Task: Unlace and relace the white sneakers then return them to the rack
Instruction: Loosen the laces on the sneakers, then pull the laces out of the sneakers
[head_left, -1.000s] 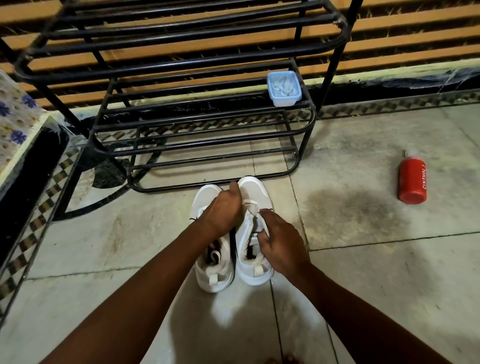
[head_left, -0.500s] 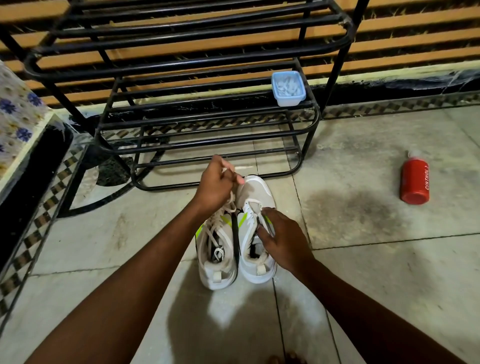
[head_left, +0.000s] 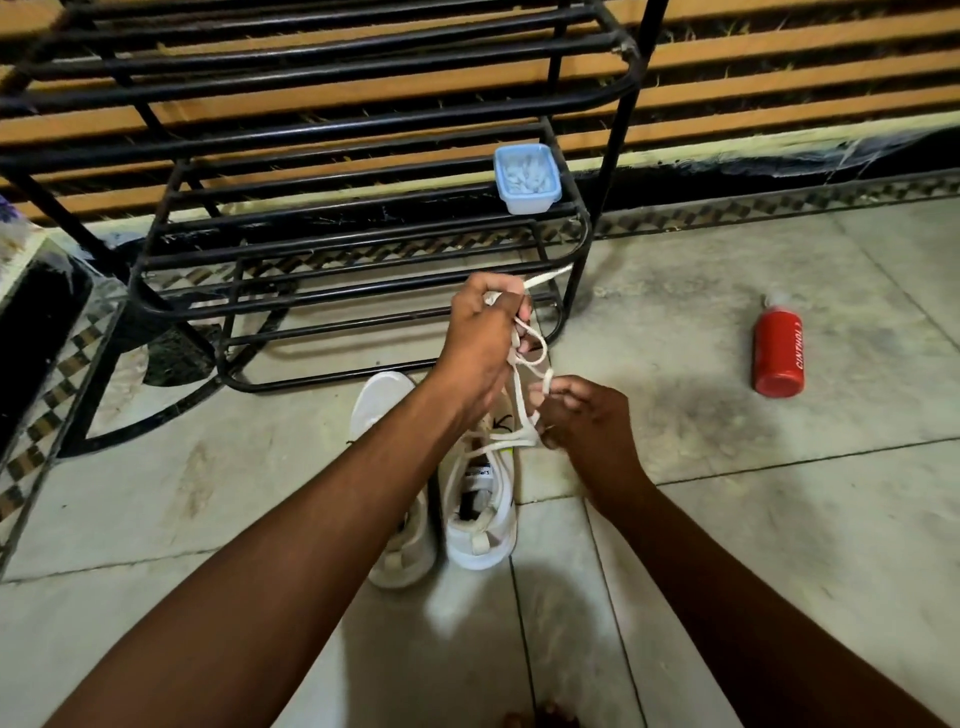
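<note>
White, soft lace (head_left: 519, 395) hangs limp above the sneakers (head_left: 480, 499) on the floor before the rack (head_left: 363, 249); left hand (head_left: 480, 343) grips its bunched loops, right hand (head_left: 582, 421) pinches a strand. Light, floppy; best held near its tip.

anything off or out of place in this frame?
One thing: a red bottle lies on its side on the floor tiles, right of the rack, apart from everything else. No spill shows around it. A dark stain marks the tile beside it. The loose lace in both hands is just the unlacing.
</note>
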